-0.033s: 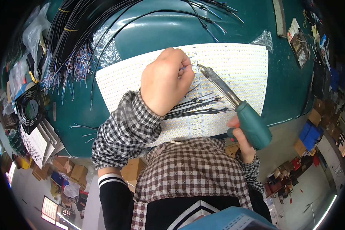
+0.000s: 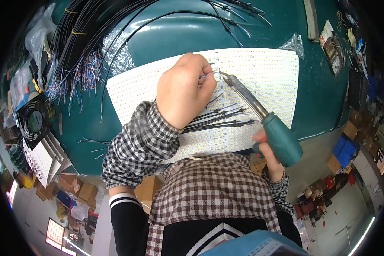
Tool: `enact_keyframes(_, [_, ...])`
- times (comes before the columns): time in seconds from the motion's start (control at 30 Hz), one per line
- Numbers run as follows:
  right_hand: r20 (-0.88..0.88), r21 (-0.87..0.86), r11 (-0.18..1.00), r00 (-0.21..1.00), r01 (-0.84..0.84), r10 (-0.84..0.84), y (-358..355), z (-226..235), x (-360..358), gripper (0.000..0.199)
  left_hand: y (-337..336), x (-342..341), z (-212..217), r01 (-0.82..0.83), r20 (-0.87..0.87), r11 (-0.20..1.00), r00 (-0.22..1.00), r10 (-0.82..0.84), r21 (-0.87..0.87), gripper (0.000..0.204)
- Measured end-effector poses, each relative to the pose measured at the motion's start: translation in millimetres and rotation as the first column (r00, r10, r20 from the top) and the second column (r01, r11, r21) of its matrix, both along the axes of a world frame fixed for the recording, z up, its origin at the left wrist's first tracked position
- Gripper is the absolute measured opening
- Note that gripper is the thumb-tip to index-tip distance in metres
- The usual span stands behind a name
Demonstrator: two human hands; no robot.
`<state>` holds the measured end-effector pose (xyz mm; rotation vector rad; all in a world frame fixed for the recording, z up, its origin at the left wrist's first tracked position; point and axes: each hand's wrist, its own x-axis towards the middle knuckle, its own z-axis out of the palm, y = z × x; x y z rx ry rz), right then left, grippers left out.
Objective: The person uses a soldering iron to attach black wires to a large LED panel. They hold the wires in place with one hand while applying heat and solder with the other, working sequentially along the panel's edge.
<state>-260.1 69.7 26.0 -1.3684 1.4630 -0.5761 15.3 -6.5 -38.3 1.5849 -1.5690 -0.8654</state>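
A white LED board (image 2: 271,72) with rows of small yellow chips lies on the green table. My left hand (image 2: 184,87) is over its middle, fingertips pinched on a thin wire (image 2: 204,76), mostly hidden by the fingers. A soldering iron (image 2: 282,140) with a green handle is gripped in my right hand (image 2: 270,157). Its tip points up and left, beside my left fingertips at the column of solder pads; I cannot tell whether it touches the board. Several black cables (image 2: 219,119) lie across the board below my left hand.
A thick bundle of black cables (image 2: 74,47) with bare coloured ends covers the back left. A small black fan (image 2: 33,120) and stacked white boards (image 2: 51,155) stand at the left edge. Clear plastic wrap (image 2: 293,45) sits behind the board. A stained block (image 2: 332,49) lies back right.
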Motion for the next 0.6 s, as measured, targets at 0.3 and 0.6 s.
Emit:
enact_keyframes(0.3, [-0.027, -0.100, 0.990, 0.995, -0.100, 0.098, -1.4, -6.4, -1.6, 0.060, -0.6, 1.5, 1.7, 0.011, -0.013, 1.000, 1.000, -0.011, 0.016, 0.011])
enact_keyframes(0.6, [-0.015, -0.115, 0.988, 0.995, -0.099, 0.098, -2.4, -5.5, -0.4, 0.061, -0.5, 0.0, 1.2, 0.017, -0.020, 1.000, 1.000, -0.017, 0.005, 0.012])
